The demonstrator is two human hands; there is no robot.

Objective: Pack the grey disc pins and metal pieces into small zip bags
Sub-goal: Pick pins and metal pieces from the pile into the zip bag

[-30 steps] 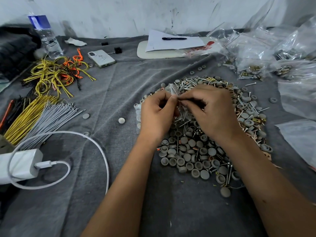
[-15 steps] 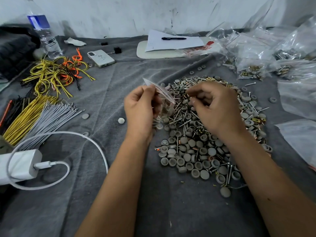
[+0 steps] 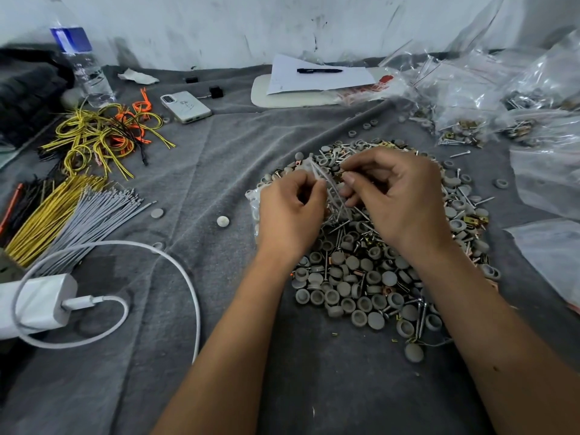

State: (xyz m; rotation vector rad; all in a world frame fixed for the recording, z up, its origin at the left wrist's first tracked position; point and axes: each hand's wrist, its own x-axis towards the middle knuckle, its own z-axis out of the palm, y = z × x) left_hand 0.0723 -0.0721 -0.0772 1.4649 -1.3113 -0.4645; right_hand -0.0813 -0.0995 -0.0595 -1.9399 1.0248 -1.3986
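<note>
- Low in the frame, two bare forearms reach up from the bottom edge over a grey cloth (image 3: 194,189) covering the tabletop.
- At lower left sits a white charger (image 3: 37,304) with its white cable (image 3: 175,265) looped beside it.
- At centre, the left hand (image 3: 290,211) pinches the edge of a small clear zip bag (image 3: 329,188) with curled fingers.
- The right hand (image 3: 398,196), just beside it, pinches something small at the bag's mouth; what it is I cannot tell.
- Under and around both hands lies the pile of grey disc pins and metal pieces (image 3: 370,277).
- At left lie bundles of yellow and grey wires (image 3: 62,215).
- At upper right are filled clear bags (image 3: 461,127).
- At upper left stand a phone (image 3: 185,107) and a water bottle (image 3: 82,62); at top centre, a pen (image 3: 319,70) lies on paper.
</note>
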